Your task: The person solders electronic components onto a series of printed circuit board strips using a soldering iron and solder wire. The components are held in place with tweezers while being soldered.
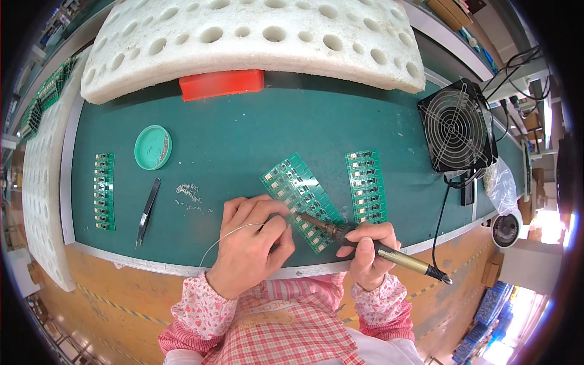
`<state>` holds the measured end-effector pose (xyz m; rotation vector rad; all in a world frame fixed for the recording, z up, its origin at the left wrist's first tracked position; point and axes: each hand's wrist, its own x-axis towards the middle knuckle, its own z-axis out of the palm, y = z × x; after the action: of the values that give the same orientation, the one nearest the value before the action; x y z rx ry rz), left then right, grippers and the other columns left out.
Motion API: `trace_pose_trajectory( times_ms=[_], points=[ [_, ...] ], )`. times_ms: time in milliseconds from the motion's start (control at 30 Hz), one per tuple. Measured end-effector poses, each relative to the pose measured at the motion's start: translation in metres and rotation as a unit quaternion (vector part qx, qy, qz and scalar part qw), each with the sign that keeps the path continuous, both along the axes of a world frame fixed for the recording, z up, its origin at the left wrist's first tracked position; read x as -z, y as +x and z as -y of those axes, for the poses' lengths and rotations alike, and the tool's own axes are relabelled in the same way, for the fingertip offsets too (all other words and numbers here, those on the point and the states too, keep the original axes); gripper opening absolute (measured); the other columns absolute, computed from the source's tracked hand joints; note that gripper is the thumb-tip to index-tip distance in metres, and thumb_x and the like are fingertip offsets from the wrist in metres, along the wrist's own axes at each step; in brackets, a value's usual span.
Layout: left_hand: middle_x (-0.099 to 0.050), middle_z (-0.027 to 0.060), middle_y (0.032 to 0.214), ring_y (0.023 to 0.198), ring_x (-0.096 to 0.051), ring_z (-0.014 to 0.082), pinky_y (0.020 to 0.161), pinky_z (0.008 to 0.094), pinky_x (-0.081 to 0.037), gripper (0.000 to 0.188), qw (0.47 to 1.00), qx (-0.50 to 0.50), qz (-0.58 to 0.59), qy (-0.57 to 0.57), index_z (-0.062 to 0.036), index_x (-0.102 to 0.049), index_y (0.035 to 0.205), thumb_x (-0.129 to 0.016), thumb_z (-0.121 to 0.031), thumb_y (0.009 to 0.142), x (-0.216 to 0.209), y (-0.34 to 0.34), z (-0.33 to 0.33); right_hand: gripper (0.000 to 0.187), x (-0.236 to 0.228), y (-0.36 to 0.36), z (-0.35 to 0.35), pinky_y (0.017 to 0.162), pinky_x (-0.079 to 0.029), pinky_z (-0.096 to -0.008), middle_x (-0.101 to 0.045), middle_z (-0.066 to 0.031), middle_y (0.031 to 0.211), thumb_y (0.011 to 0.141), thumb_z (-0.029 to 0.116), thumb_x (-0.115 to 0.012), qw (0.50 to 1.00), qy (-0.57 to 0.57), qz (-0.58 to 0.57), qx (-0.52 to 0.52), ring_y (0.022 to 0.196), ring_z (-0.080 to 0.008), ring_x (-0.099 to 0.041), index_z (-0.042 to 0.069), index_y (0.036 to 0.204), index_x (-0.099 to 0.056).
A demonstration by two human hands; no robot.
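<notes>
My right hand (372, 250) is closed round a soldering iron (398, 257), whose tip points left onto a green circuit board panel (311, 196). That panel lies slanted on the bench and carries rows of small parts. At the panel's left edge is my left hand (252, 243), its fingers curled and a thin strand of solder wire (214, 244) passing through them. The fingertips come close to the iron's tip. A second circuit board panel (367, 185) lies to the right, and a narrow circuit board strip (104, 191) lies far left.
Tweezers (148, 210) and loose tiny parts (188, 193) lie left of my hand, below a round green dish (153, 148). A red box (221, 85) sits under a holed white foam block (255, 42). A black fan (456, 128) with cables stands at right.
</notes>
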<state>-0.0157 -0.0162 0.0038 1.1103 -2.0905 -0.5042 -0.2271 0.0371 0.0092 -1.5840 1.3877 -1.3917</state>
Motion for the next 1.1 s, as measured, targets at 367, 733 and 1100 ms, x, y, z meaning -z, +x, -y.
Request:
trace_pose_trajectory(
  times_ms=[367, 733, 1100],
  points=[
    [-0.071, 0.0052, 0.102, 0.092, -0.066, 0.0273, 0.085, 0.0420, -0.044, 0.019, 0.999, 0.000, -0.041, 0.029, -0.0064, -0.052, 0.069, -0.070, -0.002, 0.073, -0.004, 0.008, 0.000, 0.024, -0.001, -0.002, -0.006, 0.045, -0.048, -0.0226, -0.066, -0.0094, 0.076, 0.102, 0.020, -0.054, 0.989, 0.001, 0.084, 0.120, 0.047, -0.0111, -0.061, -0.002, 0.093, -0.057],
    [-0.071, 0.0038, 0.102, 0.094, -0.066, 0.0265, 0.084, 0.0412, -0.044, 0.019, 0.999, -0.026, -0.019, 0.011, -0.0064, -0.052, 0.069, -0.071, -0.002, 0.072, 0.000, 0.010, 0.005, 0.018, -0.011, 0.009, 0.012, 0.044, -0.046, -0.0264, -0.061, -0.0016, 0.053, 0.098, 0.019, -0.061, 0.998, -0.058, -0.031, 0.007, 0.045, -0.0132, -0.061, 0.002, 0.092, -0.061],
    [-0.066, 0.0033, 0.102, 0.095, -0.065, 0.0248, 0.086, 0.0401, -0.044, 0.016, 1.000, -0.023, -0.008, 0.001, -0.0069, -0.059, 0.077, -0.073, -0.004, 0.070, 0.000, 0.009, 0.006, 0.012, -0.006, 0.014, 0.020, 0.043, -0.044, -0.0298, -0.065, -0.0013, 0.063, 0.093, 0.016, -0.068, 0.989, -0.110, -0.095, -0.035, 0.046, -0.0150, -0.057, 0.005, 0.092, -0.064]
  ],
)
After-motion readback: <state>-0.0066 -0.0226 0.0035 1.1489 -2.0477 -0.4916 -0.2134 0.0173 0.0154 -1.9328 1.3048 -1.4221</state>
